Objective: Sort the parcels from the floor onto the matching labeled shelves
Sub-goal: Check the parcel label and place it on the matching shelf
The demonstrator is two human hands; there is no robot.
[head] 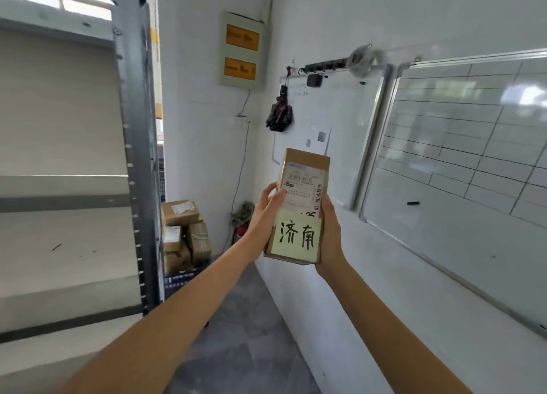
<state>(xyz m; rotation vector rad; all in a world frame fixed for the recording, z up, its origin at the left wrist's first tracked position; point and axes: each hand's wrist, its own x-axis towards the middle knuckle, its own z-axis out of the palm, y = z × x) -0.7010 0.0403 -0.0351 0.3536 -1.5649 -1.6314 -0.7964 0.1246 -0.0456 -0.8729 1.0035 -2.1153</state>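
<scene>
A small brown cardboard parcel [305,183] is held upright at chest height in front of the white wall. It carries a white shipping label and a yellow sticky note with black handwritten characters on its lower half. My left hand [265,213] grips its left edge, thumb over the label. My right hand [330,234] grips its right edge and lower corner. A grey metal shelving unit [134,163] with pale boards stands at the left; no shelf labels are visible from here.
Several more brown parcels [185,231] are stacked on a dark crate in the corner past the shelf upright. Two whiteboards [461,157] lean along the right wall. A panel with orange plates [241,50] hangs high on the wall. Grey floor runs between shelf and wall.
</scene>
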